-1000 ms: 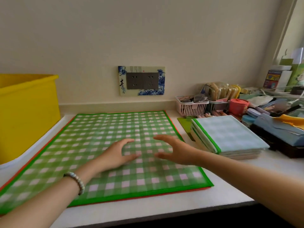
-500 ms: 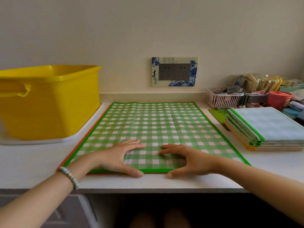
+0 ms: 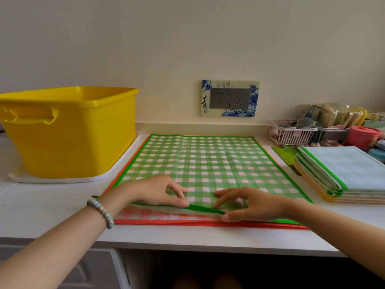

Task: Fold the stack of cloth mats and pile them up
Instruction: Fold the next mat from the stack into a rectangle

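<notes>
- Pinching the near hem of the green checked mat (image 3: 208, 163), the left hand (image 3: 154, 191) and the right hand (image 3: 252, 205) sit close together at the middle of that edge. On each, thumb and forefinger close on the green binding, and the other fingers arch loosely over the cloth.
- That hem is raised just off the red checked mat (image 3: 158, 216) beneath, which lies flat on the counter (image 3: 52, 215) with its near strip showing. The central grip looks meant to peel off the top layer alone.
- The far part of the green mat lies flat and reaches almost to the wall. Faint creases cross near its centre, probably the lines a fold would follow.
- The folded pile (image 3: 343, 174) sits to the right, near the spread mats but apart from them. It is within easy reach of the right hand, so it is likely where this mat will go.
- A yellow tub (image 3: 73, 130) stands on a white tray (image 3: 62, 180) just beside the mats' left edge, out of the folding area.
- This looks like the start of the first fold, with the hem to be carried toward the far edge. With both pinches near the middle, the corners may sag or the red mat may drag along.
</notes>
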